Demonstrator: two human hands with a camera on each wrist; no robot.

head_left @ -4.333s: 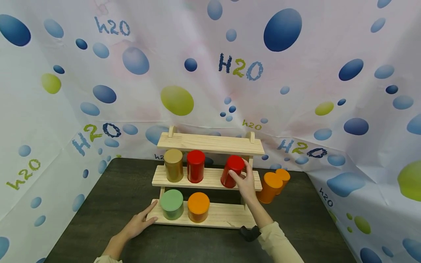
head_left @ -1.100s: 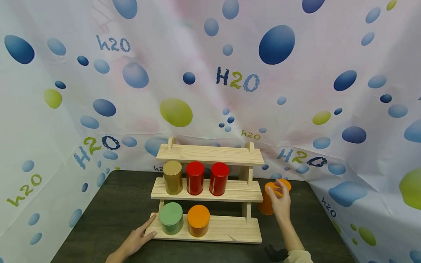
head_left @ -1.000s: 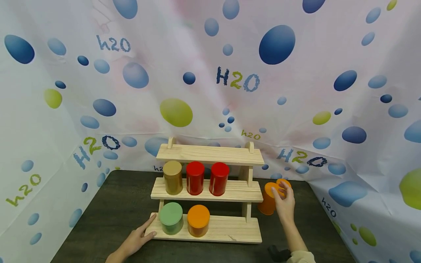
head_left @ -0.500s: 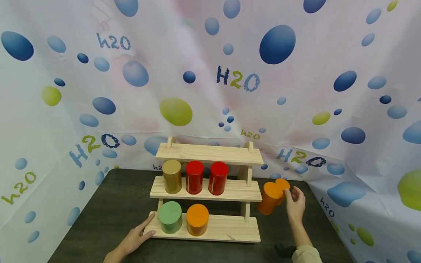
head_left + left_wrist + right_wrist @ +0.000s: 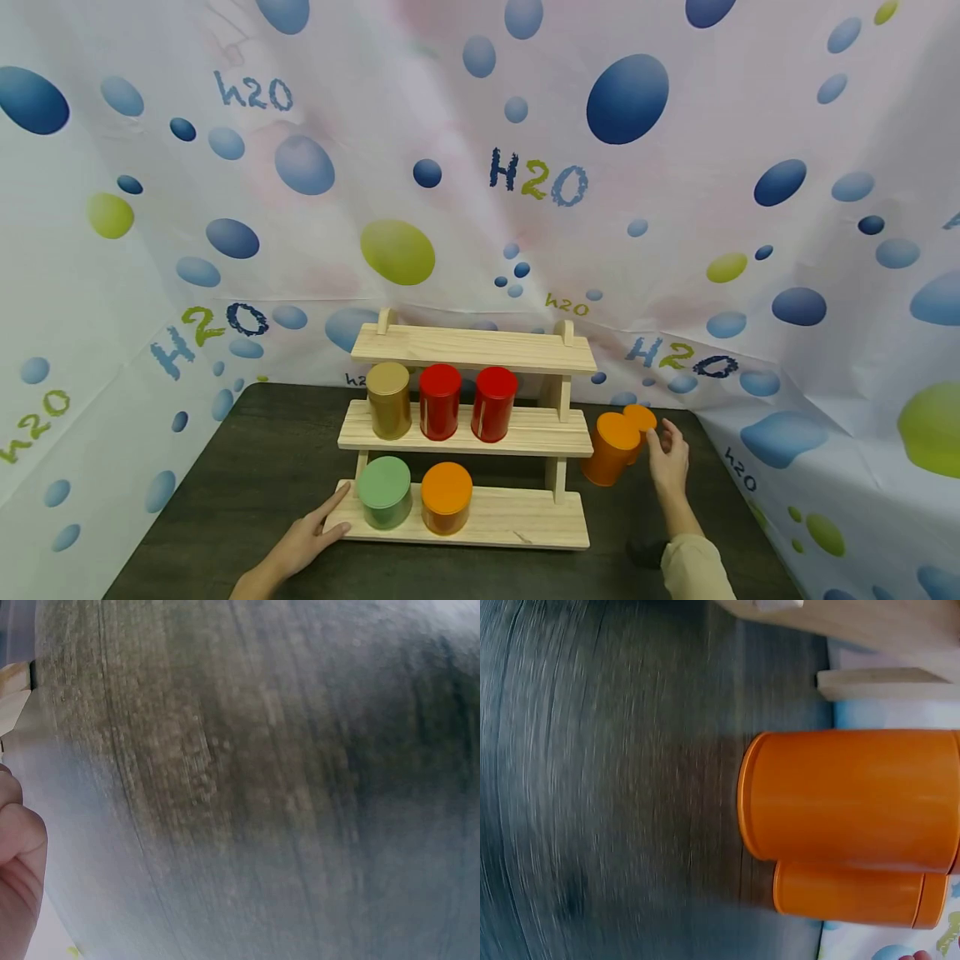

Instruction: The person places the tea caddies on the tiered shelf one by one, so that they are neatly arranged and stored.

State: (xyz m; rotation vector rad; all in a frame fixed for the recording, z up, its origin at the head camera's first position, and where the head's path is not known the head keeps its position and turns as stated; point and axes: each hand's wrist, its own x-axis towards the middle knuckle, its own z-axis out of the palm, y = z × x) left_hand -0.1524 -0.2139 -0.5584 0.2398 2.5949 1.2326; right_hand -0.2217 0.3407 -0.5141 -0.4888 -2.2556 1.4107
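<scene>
My left hand (image 5: 298, 546) touches the left end of the wooden tiered rack (image 5: 517, 521), index finger and thumb reaching onto its bottom board. In the left wrist view only part of that hand (image 5: 19, 855) shows at the left edge. My right hand (image 5: 670, 462) is beside two orange canisters right of the rack, close to the smaller one (image 5: 642, 416); nothing shows between thumb and fingers. A larger orange canister (image 5: 611, 450) stands in front of it. In the right wrist view the larger (image 5: 855, 799) and smaller canister (image 5: 847, 892) appear sideways, fingertips (image 5: 916, 955) near the bottom corner.
On the middle board stand a gold canister (image 5: 388, 402) and two red ones, left (image 5: 439, 403) and right (image 5: 493, 406). Below are a green jar (image 5: 385, 493) and an orange jar (image 5: 446, 500). A patterned sheet (image 5: 480, 208) hangs behind the dark table (image 5: 420, 575).
The right hand has let go of the right red canister, which stands further left beside the other. That hand has moved right, past the larger orange canister. The left hand stays on the rack.
</scene>
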